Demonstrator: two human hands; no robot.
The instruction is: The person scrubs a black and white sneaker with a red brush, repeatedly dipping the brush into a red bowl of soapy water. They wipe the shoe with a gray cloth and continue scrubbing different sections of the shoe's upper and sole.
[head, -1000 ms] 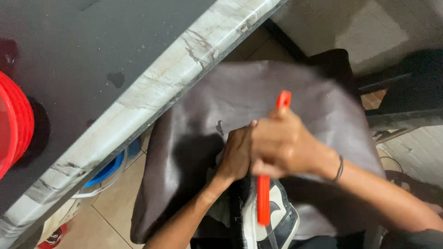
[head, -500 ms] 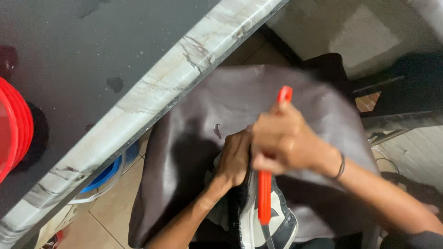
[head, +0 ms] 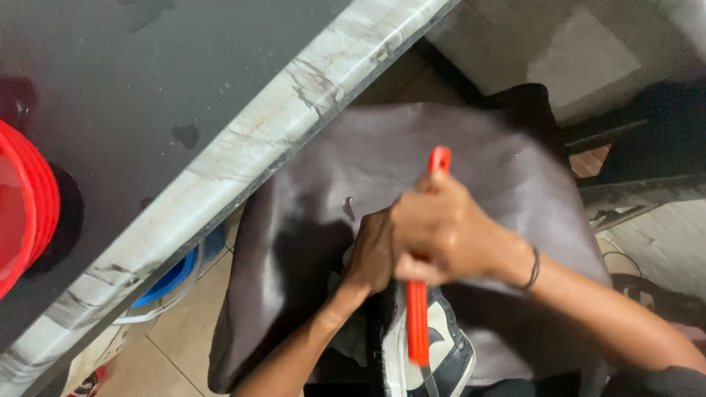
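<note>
My right hand [head: 445,231] is closed around a long orange-red plastic tool [head: 418,323]; one end sticks up past my fingers, the other lies over a black and white sneaker [head: 441,353] on my lap. My left hand [head: 371,254] is tucked against the shoe's upper part, partly behind my right hand, gripping it. Both hands and the shoe rest over a dark grey-brown apron [head: 316,220] spread across my knees. A thin dark bracelet [head: 534,268] circles my right wrist.
A dark counter with a pale marble edge [head: 243,158] runs diagonally at the left. Red stacked bowls [head: 26,206] sit on it at the far left. A blue-rimmed container [head: 173,276] stands on the tiled floor under the edge. Dark furniture [head: 647,162] is at the right.
My hands and the orange-red tool stay nearly in place over the shoe; the tool shifts slightly along it. The view has moved a little.
</note>
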